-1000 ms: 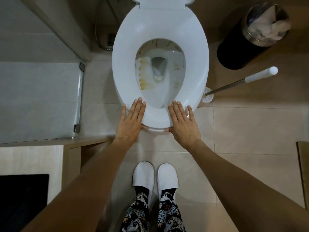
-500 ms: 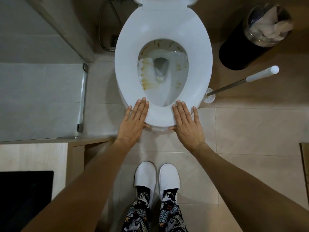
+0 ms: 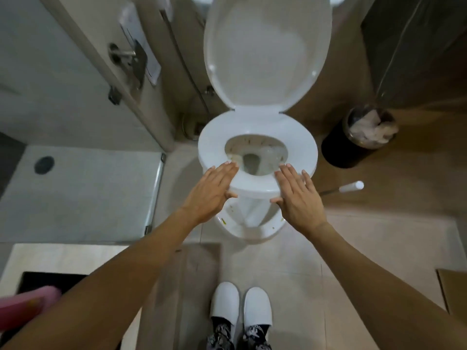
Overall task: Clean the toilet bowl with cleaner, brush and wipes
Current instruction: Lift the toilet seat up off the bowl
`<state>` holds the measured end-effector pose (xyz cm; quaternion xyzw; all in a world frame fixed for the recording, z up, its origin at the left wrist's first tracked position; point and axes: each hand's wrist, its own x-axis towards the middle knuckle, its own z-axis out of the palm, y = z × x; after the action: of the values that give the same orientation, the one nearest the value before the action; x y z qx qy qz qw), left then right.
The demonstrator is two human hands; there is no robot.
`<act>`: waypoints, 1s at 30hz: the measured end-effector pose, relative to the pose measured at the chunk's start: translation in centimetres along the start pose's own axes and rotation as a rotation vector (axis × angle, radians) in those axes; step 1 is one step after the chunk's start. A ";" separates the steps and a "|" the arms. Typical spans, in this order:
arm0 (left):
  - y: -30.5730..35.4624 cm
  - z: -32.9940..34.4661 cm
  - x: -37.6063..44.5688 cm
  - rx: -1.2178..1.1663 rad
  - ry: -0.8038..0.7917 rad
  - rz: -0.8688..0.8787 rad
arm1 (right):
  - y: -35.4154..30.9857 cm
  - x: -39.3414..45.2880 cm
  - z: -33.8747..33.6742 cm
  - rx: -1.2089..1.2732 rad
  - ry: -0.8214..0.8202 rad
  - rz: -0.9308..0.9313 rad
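So we are barely started: both hands, left and right, clamp the seat front, lifting it off the stained bowl, while the brush waits untouched on the floor, no cleaner or wipes visible.

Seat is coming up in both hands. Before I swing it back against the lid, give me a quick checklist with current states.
1. Left hand has the seat: ok, fingers on top at the front edge, thumb under it.
2. Right hand has the seat: ok, same hold on the other side.
3. Lid already up, out of the way: ok.
4. Front of seat clear of the bowl rim: ok, the rim shows below it.
5. Rim clean: not ok, yellow specks on it.
6. Brush handle within reach: ok, right of the bowl. Cleaner and wipes: cannot tell, not seen.
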<state>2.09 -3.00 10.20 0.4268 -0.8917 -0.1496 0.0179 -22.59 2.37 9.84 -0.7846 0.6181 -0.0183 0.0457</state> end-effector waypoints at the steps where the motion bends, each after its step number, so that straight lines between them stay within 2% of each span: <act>1: 0.0 -1.6 0.7 -0.010 0.008 -0.003 | 0.2 0.8 -1.4 0.015 0.015 0.004; 5: -0.3 -6.8 4.0 -0.090 0.097 -0.036 | 1.0 4.5 -6.4 0.092 0.086 0.045; 10: -1.0 -11.7 8.4 -0.048 0.178 -0.103 | 1.7 9.2 -10.9 0.192 0.179 0.142; 16: -2.1 -16.9 13.3 -0.022 0.114 -0.157 | 3.3 14.7 -14.4 0.254 0.227 0.204; 24: -4.2 -21.7 19.8 -0.090 0.040 -0.204 | 6.2 21.6 -17.9 0.297 0.206 0.232; 27: -4.9 -23.1 22.4 -0.078 0.054 -0.233 | 7.5 24.3 -18.7 0.279 0.202 0.255; 30: -5.1 -23.8 24.3 -0.093 0.138 -0.258 | 8.6 26.9 -19.4 0.258 0.202 0.280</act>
<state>-5.74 -30.63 29.17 0.5459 -0.8182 -0.1620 0.0793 -26.21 -26.69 27.55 -0.6727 0.7152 -0.1691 0.0858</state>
